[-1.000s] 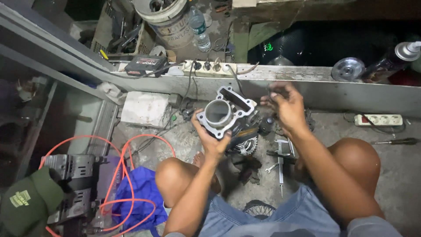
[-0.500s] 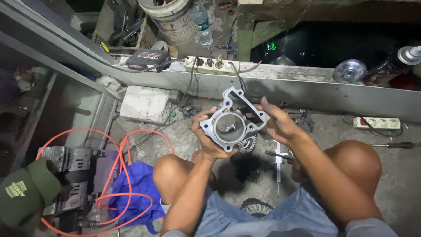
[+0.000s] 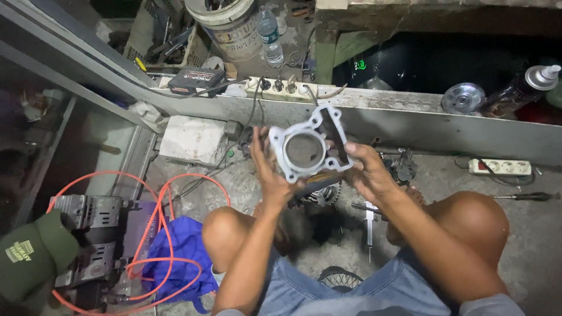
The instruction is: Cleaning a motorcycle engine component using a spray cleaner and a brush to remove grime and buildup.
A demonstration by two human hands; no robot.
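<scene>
Since a moment ago, both hands have raised the engine cylinder block (image 3: 309, 147) and turned its bore toward the camera. Left hand (image 3: 270, 172) and right hand (image 3: 367, 169) grip opposite edges, holding it above the concrete floor (image 3: 246, 187), between the knees.

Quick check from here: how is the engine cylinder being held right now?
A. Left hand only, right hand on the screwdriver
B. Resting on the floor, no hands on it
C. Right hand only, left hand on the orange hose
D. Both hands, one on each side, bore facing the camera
D: the left hand and right hand grip opposite sides of the cylinder, raised above the knees with its round bore facing the camera.
</scene>
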